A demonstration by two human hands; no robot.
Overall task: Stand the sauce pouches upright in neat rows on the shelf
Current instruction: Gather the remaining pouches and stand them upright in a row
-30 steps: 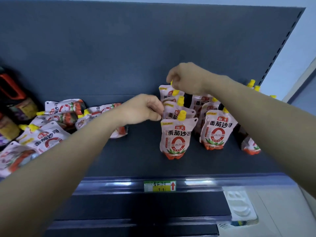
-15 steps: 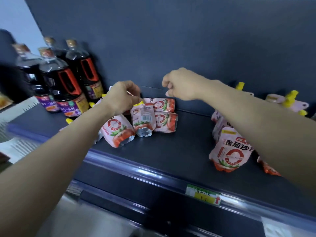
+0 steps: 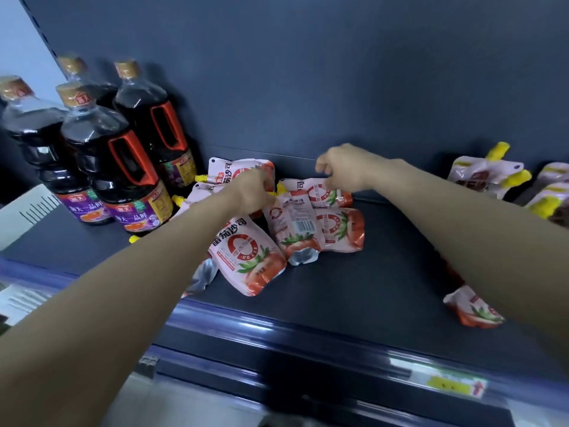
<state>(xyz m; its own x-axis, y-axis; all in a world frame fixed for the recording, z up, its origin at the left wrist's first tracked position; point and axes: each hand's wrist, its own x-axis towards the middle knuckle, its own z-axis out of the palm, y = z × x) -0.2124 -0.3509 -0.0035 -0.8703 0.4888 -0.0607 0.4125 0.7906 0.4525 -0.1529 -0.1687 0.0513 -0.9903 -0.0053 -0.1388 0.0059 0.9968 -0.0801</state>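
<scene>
Several pink tomato-sauce pouches lie flat in a heap (image 3: 338, 229) at the middle of the dark shelf (image 3: 354, 291). My left hand (image 3: 252, 192) reaches into the heap and pinches the yellow spout of a pouch lying barcode side up (image 3: 295, 223). Another pouch (image 3: 246, 257) lies face up just in front of that hand. My right hand (image 3: 341, 174) hovers over the rear pouch (image 3: 323, 192), fingers loosely curled and holding nothing. More pouches stand upright at the right (image 3: 486, 174). My right forearm partly hides one of them (image 3: 474, 309).
Three or more dark soy sauce bottles with red handles (image 3: 123, 167) stand at the left, close to the heap. The shelf's blue front rail (image 3: 308, 334) carries a yellow price tag (image 3: 452, 386). The dark back panel (image 3: 308, 72) closes the rear.
My view swung left from the upright row to the heap of lying pouches. Both hands left the standing pouches and moved to the heap, where my left hand took hold of a spout.
</scene>
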